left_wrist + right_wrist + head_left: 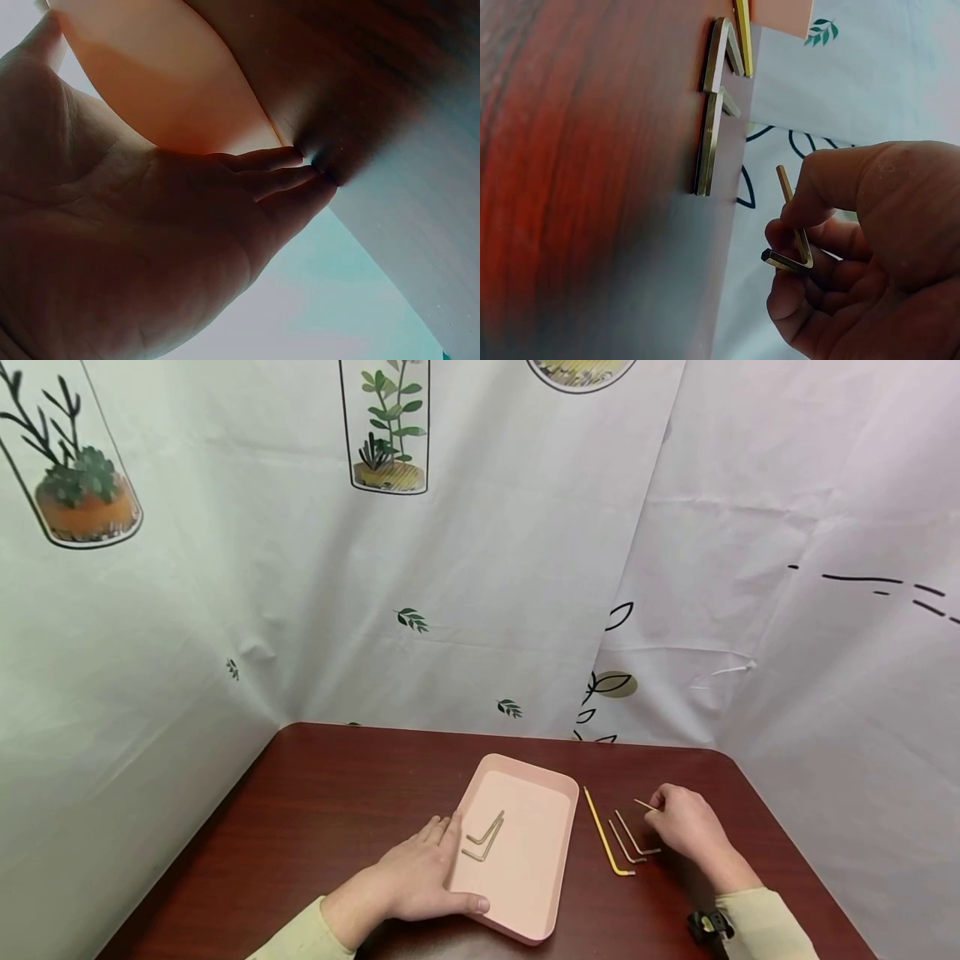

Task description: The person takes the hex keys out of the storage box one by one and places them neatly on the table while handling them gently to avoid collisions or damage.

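Observation:
My left hand (pixel 420 872) rests along the left side of a pink tray (pixel 525 881), fingers straight against its outer wall and thumb over the near rim. Two brass-coloured hex keys (pixel 491 841) lie in the tray, on its left half. To the tray's right, my right hand (pixel 686 822) pinches another brass-coloured hex key (pixel 802 244) between thumb and fingers, above the table. Its bent short end shows in the right wrist view. Between that hand and the tray lie a longer yellow hex key (pixel 600 828) and two smaller brass-coloured hex keys (pixel 619 840).
Everything stands on a dark red-brown wooden table (pixel 360 793) with rounded far corners. White printed cloth (pixel 465 568) hangs behind the table and at both sides. A black device (pixel 708 927) is strapped at the right wrist.

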`<state>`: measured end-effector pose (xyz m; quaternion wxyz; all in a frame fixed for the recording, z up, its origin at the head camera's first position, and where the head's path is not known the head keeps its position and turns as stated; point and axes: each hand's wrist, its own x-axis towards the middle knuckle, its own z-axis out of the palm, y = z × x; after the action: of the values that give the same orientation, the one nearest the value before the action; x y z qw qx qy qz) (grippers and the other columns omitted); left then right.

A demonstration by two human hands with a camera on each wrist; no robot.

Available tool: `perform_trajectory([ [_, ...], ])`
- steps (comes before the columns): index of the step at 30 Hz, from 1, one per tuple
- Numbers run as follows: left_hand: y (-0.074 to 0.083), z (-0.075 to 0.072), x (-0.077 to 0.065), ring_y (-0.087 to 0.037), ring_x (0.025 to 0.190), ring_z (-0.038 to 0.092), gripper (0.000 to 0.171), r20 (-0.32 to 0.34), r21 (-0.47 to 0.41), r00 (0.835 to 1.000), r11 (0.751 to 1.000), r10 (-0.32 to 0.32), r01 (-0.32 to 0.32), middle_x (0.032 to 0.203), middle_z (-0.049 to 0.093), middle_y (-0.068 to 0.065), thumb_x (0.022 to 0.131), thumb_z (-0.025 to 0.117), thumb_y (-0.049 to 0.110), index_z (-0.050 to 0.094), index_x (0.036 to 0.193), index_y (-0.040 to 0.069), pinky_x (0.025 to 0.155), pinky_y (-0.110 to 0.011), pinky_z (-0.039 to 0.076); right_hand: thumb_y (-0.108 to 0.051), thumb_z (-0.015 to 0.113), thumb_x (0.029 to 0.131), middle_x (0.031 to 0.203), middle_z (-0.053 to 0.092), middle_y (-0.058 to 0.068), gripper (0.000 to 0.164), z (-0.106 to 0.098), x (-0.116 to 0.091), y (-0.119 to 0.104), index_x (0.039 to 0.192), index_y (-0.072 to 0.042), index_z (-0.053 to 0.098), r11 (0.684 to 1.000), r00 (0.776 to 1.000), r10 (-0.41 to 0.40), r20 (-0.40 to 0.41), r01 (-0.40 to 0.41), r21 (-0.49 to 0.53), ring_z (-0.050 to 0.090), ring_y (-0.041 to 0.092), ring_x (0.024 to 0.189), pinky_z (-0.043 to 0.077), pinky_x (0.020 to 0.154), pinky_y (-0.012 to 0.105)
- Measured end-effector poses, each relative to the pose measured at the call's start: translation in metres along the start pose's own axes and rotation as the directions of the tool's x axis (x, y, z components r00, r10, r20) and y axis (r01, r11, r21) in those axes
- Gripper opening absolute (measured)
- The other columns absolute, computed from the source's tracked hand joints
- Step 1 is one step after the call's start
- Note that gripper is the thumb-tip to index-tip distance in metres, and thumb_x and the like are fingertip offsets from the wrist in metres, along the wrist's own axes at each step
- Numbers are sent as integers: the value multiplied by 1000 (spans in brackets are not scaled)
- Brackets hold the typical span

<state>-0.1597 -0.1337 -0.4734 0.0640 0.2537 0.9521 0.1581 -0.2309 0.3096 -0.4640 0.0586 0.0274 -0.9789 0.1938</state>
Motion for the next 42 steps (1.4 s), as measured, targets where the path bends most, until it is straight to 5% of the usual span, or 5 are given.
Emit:
perform_trajectory([
  [42,0,0,1,-50,159,39,138,2,5,1000,1000,4,-4,169,40,-36,88,68,89,24,170,-13,125,-61,39,-1,73,88,88,75,9,9,5,1,6,95,1,79,999,1000,-18,15,19,-51,66,25,76,59,71,52],
])
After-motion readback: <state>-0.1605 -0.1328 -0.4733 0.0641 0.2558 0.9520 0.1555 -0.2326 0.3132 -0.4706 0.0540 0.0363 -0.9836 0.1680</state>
